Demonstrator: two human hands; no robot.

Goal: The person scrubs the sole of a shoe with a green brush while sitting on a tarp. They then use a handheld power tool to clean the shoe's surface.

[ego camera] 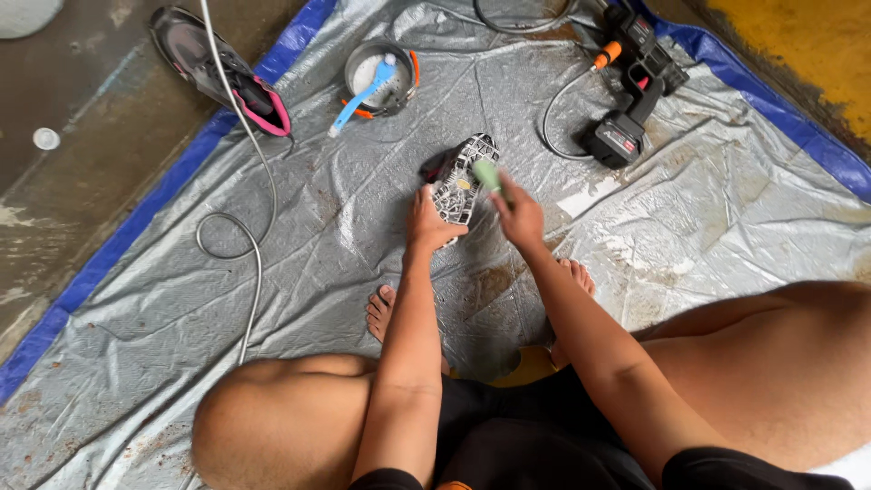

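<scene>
A dark shoe (461, 172) lies sole up on a grey tarp (363, 254), its patterned sole facing me. My left hand (426, 222) grips the shoe at its near end. My right hand (519, 216) is closed on a small green brush (487, 173), whose head rests against the sole. My bare feet and knees show below.
A metal bowl (393, 86) with a blue brush (365, 94) stands at the back. A second dark shoe with pink lining (222, 71) lies at the tarp's blue edge. A black and red cordless spray tool (631, 95) sits at the back right. A grey hose (254, 227) runs down the left.
</scene>
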